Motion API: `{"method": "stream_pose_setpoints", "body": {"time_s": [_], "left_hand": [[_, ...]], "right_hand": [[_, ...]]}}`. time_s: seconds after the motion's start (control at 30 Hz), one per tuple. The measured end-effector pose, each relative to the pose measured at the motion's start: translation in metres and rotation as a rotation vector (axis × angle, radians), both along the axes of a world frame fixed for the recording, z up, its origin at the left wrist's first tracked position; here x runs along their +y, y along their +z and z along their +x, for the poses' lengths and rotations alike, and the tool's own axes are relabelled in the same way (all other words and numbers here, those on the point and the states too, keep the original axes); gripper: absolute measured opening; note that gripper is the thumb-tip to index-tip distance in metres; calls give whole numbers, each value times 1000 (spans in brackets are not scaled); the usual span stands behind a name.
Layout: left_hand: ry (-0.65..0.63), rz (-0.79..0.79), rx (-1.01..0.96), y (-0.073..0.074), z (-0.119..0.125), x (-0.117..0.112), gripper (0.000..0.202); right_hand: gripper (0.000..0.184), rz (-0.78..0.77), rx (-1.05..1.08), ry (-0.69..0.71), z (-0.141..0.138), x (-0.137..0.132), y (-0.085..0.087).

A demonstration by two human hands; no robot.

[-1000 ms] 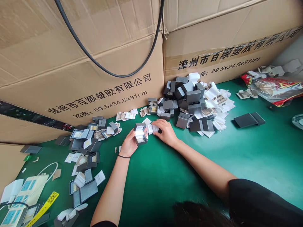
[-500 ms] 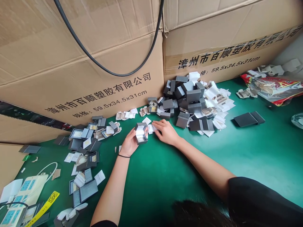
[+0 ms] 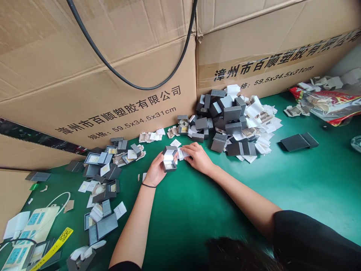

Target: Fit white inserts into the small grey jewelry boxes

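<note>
My left hand (image 3: 155, 172) holds a small dark grey jewellery box (image 3: 170, 165) by its side. Its lid is raised, showing a white lining, and what lies in the base is too small to make out. Just right of the box, the fingertips of my right hand (image 3: 199, 158) are closed on a small white card (image 3: 182, 153) low over the table. Another white card (image 3: 175, 143) lies just behind, near the fingertips.
Dark boxes (image 3: 232, 113) and white paper inserts (image 3: 263, 139) are heaped at the back right. More opened boxes (image 3: 106, 224) spread along the left. Large cartons (image 3: 126, 101) wall the back of the green table (image 3: 180, 218). A power strip (image 3: 35, 226) sits at left.
The view has shifted slightly. Both hands keep nearly the same pose, the left with the jewellery box and the right at the white card.
</note>
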State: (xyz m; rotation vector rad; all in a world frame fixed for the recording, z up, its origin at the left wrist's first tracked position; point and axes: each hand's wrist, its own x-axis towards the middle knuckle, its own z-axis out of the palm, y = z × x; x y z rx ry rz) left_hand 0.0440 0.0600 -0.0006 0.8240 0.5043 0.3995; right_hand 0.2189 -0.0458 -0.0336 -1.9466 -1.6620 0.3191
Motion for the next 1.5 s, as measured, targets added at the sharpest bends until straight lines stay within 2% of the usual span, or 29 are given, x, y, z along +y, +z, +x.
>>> {"method": "stream_pose_setpoints", "body": {"time_s": [0.3, 0.57, 0.7, 0.9, 1.07, 1.2, 1.3, 1.4, 1.5], "left_hand": [[13, 4, 10, 2, 1, 0, 46], [13, -16, 9, -6, -1, 3, 47], [-7, -14, -3, -7, -2, 4, 47], [6, -29, 16, -7, -3, 5, 45], [-18, -41, -14, -5, -4, 5, 48], [62, -70, -63, -4, -4, 5, 60], [174, -68, -97, -3, -4, 6, 56], [264, -36, -136, -3, -5, 8, 53], [264, 4, -106, -3, -5, 9, 52]], "right_hand": [[48, 68, 43, -27, -7, 1, -8], [55, 73, 4, 40, -9, 0, -5], [61, 49, -19, 11, -12, 0, -8], [55, 2, -51, -30, -17, 4, -10], [50, 37, -26, -21, -16, 3, -9], [49, 115, 90, -68, -21, 1, -2], [51, 162, 264, -109, -28, 0, 5], [54, 113, 432, -132, -34, -2, 10], [57, 68, 530, -160, -34, -3, 14]]}}
